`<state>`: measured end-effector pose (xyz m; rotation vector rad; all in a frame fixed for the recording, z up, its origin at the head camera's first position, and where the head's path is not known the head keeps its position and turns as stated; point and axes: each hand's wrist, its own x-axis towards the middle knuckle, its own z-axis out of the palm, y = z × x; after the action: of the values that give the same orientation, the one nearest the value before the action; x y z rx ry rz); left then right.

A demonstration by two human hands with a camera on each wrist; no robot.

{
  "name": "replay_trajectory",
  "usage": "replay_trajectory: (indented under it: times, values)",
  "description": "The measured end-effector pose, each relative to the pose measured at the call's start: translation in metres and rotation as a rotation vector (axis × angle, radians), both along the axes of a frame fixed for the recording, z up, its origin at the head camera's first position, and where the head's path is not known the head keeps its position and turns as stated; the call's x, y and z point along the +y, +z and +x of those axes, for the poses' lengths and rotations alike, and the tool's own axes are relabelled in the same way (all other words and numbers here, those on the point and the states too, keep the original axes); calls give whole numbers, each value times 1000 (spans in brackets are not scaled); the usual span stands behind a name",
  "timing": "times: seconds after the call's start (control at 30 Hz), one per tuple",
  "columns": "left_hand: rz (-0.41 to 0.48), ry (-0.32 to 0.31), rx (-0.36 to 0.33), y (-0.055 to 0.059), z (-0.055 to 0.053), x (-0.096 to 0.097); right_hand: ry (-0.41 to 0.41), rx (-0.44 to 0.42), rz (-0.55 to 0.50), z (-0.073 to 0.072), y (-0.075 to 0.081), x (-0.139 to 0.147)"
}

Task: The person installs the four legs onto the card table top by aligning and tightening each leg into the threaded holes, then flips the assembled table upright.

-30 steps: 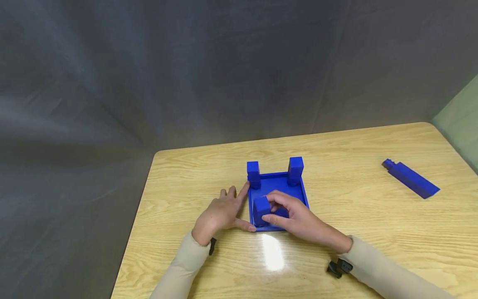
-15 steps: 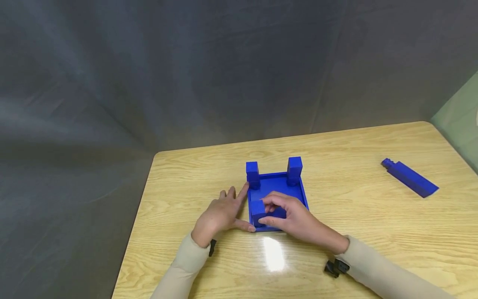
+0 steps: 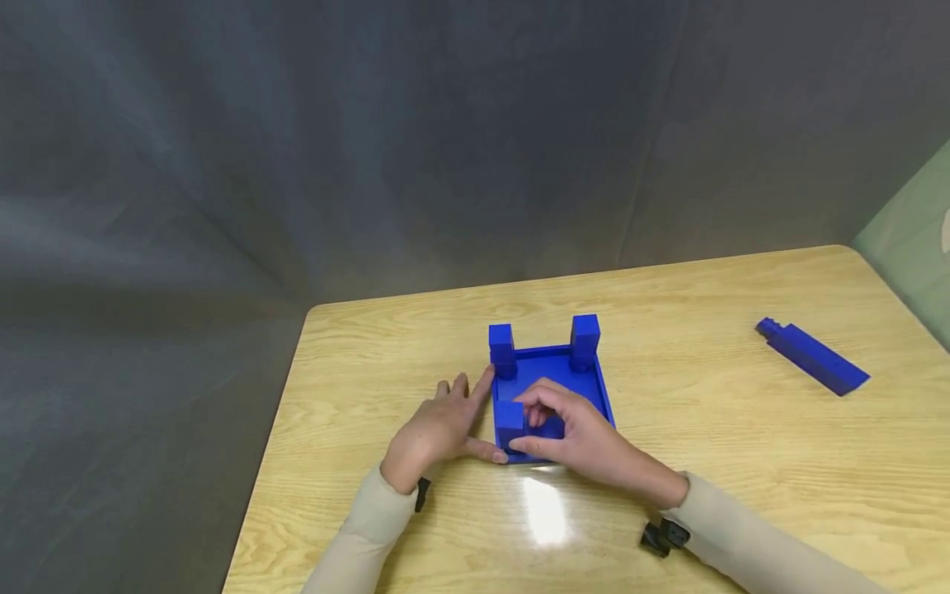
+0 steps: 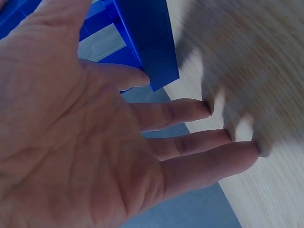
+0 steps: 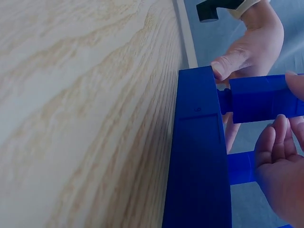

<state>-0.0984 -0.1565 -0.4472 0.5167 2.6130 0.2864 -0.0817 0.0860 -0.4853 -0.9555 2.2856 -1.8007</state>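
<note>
Right hand [image 3: 579, 431] pinches blue square post [image 3: 509, 417], best kept plumb, at near-left corner of blue tray [image 3: 549, 373], while left hand [image 3: 438, 425], fingers spread and gripping nothing, braces its left edge.

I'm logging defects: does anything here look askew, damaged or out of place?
I see no damage. One blue threaded post lies on its side, away from the three upright posts on the blue square tray. The post in the right hand isn't flush: a narrow neck shows beneath it.
</note>
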Motion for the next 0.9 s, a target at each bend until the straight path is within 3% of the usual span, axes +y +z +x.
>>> replay_trajectory:
  times: [0.33,0.53,0.9]
  values:
    - [-3,-9,10,-2,0,-1,-5,-66,78,0,2,-3]
    - [3,-9,0,-3,1,-1,-9,-104,53,0,1,-4]
    - [-16,-26,23,-5,-1,-1,-15,-42,36,-1,-1,-3]
